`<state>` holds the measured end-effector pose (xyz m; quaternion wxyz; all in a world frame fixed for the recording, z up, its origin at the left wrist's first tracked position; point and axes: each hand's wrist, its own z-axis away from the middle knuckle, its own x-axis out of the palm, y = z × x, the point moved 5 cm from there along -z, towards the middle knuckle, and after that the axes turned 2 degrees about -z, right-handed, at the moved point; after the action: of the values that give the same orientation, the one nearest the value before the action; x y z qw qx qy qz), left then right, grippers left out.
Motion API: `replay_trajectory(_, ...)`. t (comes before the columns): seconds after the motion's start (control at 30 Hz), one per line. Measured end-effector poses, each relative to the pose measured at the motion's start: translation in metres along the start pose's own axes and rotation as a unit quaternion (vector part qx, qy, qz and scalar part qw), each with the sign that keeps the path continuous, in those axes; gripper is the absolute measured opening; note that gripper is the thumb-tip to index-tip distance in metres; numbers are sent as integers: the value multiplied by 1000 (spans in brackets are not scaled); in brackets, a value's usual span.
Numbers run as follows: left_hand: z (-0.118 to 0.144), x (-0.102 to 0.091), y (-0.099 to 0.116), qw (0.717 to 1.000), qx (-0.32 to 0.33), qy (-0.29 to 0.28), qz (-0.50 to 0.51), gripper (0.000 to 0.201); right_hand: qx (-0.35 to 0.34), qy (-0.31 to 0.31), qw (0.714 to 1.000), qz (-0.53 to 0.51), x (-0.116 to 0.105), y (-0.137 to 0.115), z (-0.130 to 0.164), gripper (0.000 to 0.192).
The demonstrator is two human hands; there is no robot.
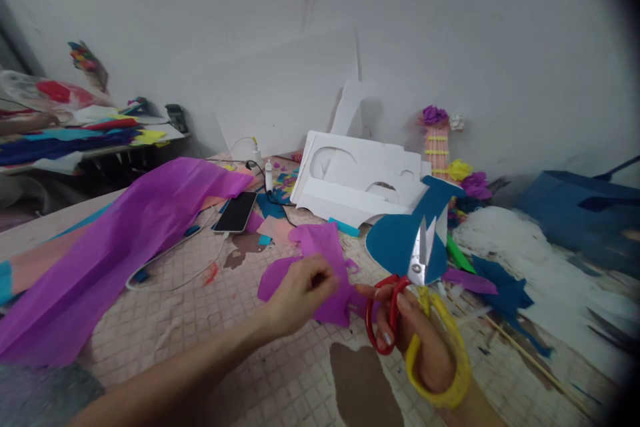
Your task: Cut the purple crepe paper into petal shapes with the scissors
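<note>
Your left hand [300,293] pinches the purple tissue piece [320,267], fingers closed on its near edge. Your right hand [425,347] is clamped through the handles of the scissors [417,293], red loop and yellow loop, blades parted and pointing far, up toward the blue card shape [400,240]. Tissue lies left of the blades, just beside them, long axis running near-left to far-right. Left hand is nearer to it. All over the tiled worktop [225,347].
</note>
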<state>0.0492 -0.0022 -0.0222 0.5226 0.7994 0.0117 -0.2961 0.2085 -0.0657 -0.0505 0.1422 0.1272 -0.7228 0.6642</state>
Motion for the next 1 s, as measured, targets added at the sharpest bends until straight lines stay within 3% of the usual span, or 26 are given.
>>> replay_trajectory(0.13,-12,-49,-11,989,-6,100,-109,34,-12,25,999,19,-10,-5,-3,22)
replay_trajectory(0.27,-22,-84,-31,950,-26,96,-296,43,-7,48,998,37,-21,-7,-6,19)
replay_trajectory(0.37,-23,-96,-43,921,-44,113,-370,27,12,73,996,58,-31,-4,-9,25)
replay_trajectory(0.43,-23,-91,-48,933,-49,90,-344,27,17,85,994,67,-36,-2,-10,31)
replay_trajectory(0.53,-24,-60,-56,972,-107,-77,-194,54,36,70,993,91,-36,4,-10,28)
replay_trajectory(0.6,-25,-40,-58,972,-140,-154,-107,65,50,51,991,112,-33,8,-8,26)
replay_trajectory(0.73,-29,-15,-61,971,-180,-156,11,45,59,27,983,170,-26,12,-3,28)
replay_trajectory(0.83,-22,7,-69,922,-261,-177,224,34,58,8,975,212,-22,11,0,29)
replay_trajectory(1.0,-4,26,-80,808,-370,-178,423,28,72,-34,968,237,-23,10,2,30)
